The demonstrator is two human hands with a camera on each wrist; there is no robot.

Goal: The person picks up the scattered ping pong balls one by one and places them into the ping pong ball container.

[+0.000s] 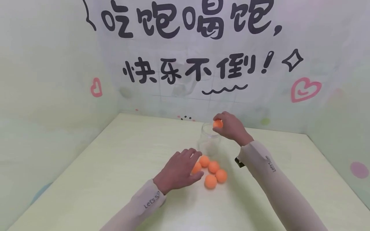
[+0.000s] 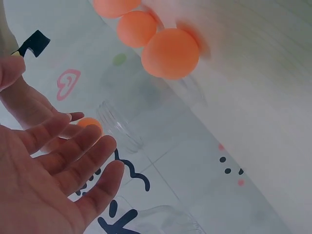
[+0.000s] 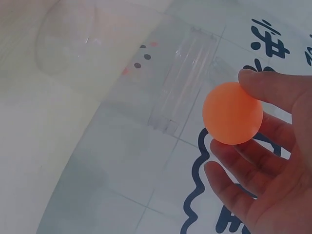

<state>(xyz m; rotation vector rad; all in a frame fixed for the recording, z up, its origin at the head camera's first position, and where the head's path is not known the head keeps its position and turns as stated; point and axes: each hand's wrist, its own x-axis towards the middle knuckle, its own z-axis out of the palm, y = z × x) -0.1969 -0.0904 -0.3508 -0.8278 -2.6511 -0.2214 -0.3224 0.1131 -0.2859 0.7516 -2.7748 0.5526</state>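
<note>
My right hand (image 1: 232,127) pinches an orange ping-pong ball (image 3: 232,113) between thumb and fingers. In the head view this ball overlaps the right side of the mouth of a clear jar (image 1: 208,144). The jar stands upright toward the back of the table, its threaded neck (image 3: 183,80) showing in the right wrist view. Several more orange balls (image 1: 213,166) lie on the table in front of the jar. Beside them is my left hand (image 1: 180,169), palm down, partly covering the leftmost ball (image 1: 197,167). Its fingers (image 2: 90,161) are loosely spread and hold nothing.
A pale table (image 1: 110,166) meets a back wall sheet (image 1: 185,106) with black lettering and pink hearts. Side panels rise at left and right. A small black object (image 1: 239,162) shows at the right sleeve's cuff.
</note>
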